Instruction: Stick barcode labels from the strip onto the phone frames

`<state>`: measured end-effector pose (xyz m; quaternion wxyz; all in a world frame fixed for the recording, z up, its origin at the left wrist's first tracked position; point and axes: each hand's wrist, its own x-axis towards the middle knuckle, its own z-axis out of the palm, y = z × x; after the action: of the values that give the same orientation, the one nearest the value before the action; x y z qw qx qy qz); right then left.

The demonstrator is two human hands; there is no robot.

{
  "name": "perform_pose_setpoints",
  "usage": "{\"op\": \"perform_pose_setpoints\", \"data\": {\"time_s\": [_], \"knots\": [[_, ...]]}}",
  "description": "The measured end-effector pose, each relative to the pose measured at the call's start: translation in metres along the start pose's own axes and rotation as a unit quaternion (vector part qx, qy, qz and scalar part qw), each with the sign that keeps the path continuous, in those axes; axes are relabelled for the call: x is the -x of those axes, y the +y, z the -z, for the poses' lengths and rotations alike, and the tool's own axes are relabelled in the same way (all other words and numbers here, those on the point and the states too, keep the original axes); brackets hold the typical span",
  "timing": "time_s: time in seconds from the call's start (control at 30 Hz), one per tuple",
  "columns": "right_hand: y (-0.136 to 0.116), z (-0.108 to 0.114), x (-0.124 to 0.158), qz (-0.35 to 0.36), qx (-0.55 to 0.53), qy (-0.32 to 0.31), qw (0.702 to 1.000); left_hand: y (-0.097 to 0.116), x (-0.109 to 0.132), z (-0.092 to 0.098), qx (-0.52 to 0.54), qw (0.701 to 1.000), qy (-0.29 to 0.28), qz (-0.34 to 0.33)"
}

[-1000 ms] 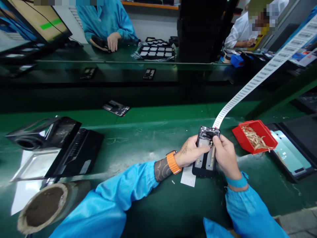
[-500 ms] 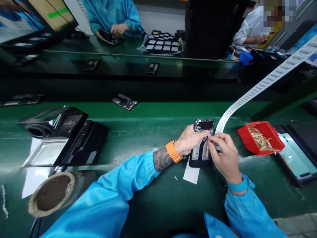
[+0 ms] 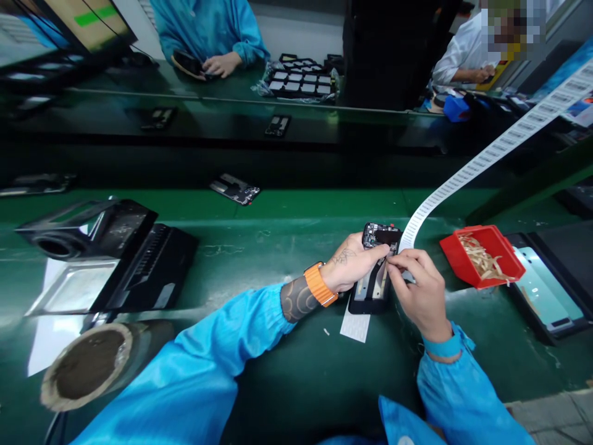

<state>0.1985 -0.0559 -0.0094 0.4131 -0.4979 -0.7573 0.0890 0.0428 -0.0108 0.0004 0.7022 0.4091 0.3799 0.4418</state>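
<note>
An opened phone (image 3: 369,289), its inner board and a black ribbon showing, is in my left hand (image 3: 349,266). That hand wraps round its left side, with the thumb across the upper part. My right hand (image 3: 419,293) is closed in a pinch against the phone's right edge. Whatever lies between those fingertips, if anything, is too small to make out. A long strip of barcode labels (image 3: 467,170) hangs down behind the phone and ends near my right fingers. Partly under the phone lies a small white label sheet (image 3: 356,327).
To the right stand a red bin (image 3: 456,262) of pale strips and a tray with a light-blue panel (image 3: 551,287). A black device (image 3: 139,266) and a round pot (image 3: 125,364) occupy the left. Another opened phone (image 3: 235,188) lies farther back. Co-workers sit across the bench.
The phone has tilted slightly in my left hand; my right pinch stays at its edge. The view has shifted a little. The co-worker's hand opposite has moved lower.
</note>
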Motion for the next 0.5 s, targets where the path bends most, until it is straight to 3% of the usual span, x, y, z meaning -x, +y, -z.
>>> {"op": "perform_pose_setpoints", "data": {"time_s": [0.27, 0.37, 0.5], "knots": [[0.001, 0.005, -0.005, -0.051, -0.035, -0.055, 0.997, -0.005, 0.003, 0.000, -0.059, 0.997, -0.022, -0.033], [0.003, 0.005, -0.004, -0.044, -0.008, -0.078, 0.996, -0.005, -0.001, -0.001, 0.060, 0.997, -0.008, 0.046], [0.006, 0.011, -0.001, -0.044, -0.051, -0.125, 0.990, 0.000, -0.012, 0.006, 0.197, 0.968, 0.027, 0.155]]}}
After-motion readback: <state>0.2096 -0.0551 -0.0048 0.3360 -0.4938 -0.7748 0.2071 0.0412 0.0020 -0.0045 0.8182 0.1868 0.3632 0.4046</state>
